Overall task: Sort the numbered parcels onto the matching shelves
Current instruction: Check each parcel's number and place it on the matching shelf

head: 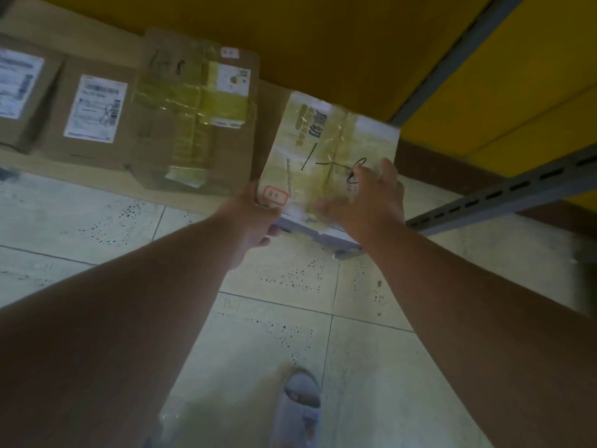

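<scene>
A low brown cardboard-lined shelf [206,195] runs along a yellow wall [323,37], with a grey slotted metal rail [504,195] at its right end. Below lies a pale speckled tile floor [290,318], where a grey slipper [302,405] shows. Both hands hold a white tape-wrapped parcel with black handwritten marks [326,150] at the shelf's front edge: the left hand [255,218] grips its near left corner, the right hand [368,198] lies curled over its top. Three brown cardboard boxes with white labels [97,114] sit to the left.
</scene>
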The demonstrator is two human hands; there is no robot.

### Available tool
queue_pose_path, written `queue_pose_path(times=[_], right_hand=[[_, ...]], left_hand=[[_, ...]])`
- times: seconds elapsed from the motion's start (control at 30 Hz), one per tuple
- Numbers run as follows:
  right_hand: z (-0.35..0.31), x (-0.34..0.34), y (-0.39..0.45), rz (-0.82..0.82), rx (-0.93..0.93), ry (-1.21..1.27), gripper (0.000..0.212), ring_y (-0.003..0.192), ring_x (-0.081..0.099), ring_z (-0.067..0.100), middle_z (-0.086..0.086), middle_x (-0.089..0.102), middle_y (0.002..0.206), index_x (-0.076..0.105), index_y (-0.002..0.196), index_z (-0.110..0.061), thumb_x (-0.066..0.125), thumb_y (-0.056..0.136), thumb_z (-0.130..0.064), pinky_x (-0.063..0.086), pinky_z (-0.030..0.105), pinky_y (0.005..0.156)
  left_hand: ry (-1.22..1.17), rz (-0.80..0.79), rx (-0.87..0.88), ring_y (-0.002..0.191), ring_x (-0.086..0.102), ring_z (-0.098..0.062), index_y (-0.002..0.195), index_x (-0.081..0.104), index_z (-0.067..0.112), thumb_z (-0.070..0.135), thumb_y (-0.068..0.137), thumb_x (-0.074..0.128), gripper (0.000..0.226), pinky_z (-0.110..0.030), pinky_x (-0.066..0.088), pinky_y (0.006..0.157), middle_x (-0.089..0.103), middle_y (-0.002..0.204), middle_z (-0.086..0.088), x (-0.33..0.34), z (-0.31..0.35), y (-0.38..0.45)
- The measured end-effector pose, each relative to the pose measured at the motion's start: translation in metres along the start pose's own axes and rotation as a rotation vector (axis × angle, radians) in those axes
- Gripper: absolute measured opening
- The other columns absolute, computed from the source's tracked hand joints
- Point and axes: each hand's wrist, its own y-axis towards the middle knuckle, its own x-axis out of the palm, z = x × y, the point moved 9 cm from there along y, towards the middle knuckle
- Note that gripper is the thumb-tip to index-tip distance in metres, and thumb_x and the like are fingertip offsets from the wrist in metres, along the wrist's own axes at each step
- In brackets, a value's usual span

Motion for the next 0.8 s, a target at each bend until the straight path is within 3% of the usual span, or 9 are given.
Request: queue_pose_path(times=[0.07,0.17,0.27,0.33,0.47,0.63,0.8], right_hand=[[0.0,-0.001,0.011,0.003,-0.023,0.019,0.105,0.149,0.012,0.033,0.002,0.005,0.164,0.037,0.151,-0.023,0.07,0.068,-0.078,0.028,0.048,0.117],[-0.007,-0.003,0.024,0.04,-0.054,-0.014,0.095,0.14,0.026,0.036,0.009,0.023,0.156,0.048,0.142,-0.017,0.068,0.071,-0.077,0.034,0.047,0.113],[-0.014,-0.006,0.024,0.075,-0.046,-0.032,0.091,0.14,0.027,0.038,0.013,0.025,0.155,0.046,0.143,-0.016,0.066,0.075,-0.074,0.034,0.05,0.112],[-0.023,-0.008,0.014,0.095,-0.076,-0.04,0.088,0.142,0.027,0.036,0.014,0.026,0.156,0.041,0.145,-0.014,0.066,0.08,-0.068,0.034,0.049,0.113],[-0.046,-0.017,-0.026,0.133,-0.19,-0.043,0.08,0.142,0.03,0.033,0.013,0.027,0.158,0.039,0.145,-0.014,0.066,0.085,-0.059,0.034,0.046,0.114],[-0.085,-0.036,-0.092,0.114,-0.284,0.042,0.075,0.142,0.032,0.032,0.012,0.034,0.154,0.043,0.142,-0.015,0.065,0.085,-0.058,0.035,0.048,0.114],[-0.147,-0.09,-0.185,0.062,-0.354,0.172,0.073,0.139,0.038,0.026,0.007,0.042,0.149,0.046,0.141,-0.015,0.061,0.085,-0.06,0.039,0.045,0.111]], left_hand=[[-0.073,-0.051,0.005,0.097,0.071,-0.023,0.119,0.054,0.034,0.011,0.097,0.062,0.032,-0.032,0.055,0.07,0.067,0.112,-0.005,0.005,-0.001,0.004],[-0.121,-0.048,0.038,0.099,0.07,-0.026,0.116,0.054,0.033,0.009,0.097,0.062,0.032,-0.034,0.055,0.074,0.068,0.114,-0.008,0.005,0.002,0.006],[-0.194,-0.01,0.033,0.096,0.072,-0.023,0.127,0.053,0.028,0.014,0.097,0.064,0.035,-0.034,0.057,0.073,0.069,0.118,-0.007,0.003,-0.002,0.004],[-0.065,0.058,0.098,0.094,0.072,-0.022,0.131,0.049,0.033,0.019,0.097,0.063,0.039,-0.034,0.059,0.071,0.068,0.12,0.0,-0.003,-0.002,-0.003],[0.305,0.238,0.24,0.078,0.07,-0.016,0.143,0.035,0.04,0.028,0.095,0.063,0.057,-0.025,0.048,0.048,0.057,0.121,0.018,-0.024,0.0,-0.03],[0.589,0.281,0.312,0.094,0.064,-0.012,0.138,0.041,0.041,0.036,0.09,0.068,0.055,-0.03,0.051,0.067,0.061,0.121,0.017,-0.051,0.005,-0.091],[0.691,0.343,0.334,0.094,0.062,-0.009,0.134,0.047,0.038,0.036,0.088,0.07,0.051,-0.033,0.055,0.079,0.059,0.113,0.016,-0.103,0.024,-0.205]])
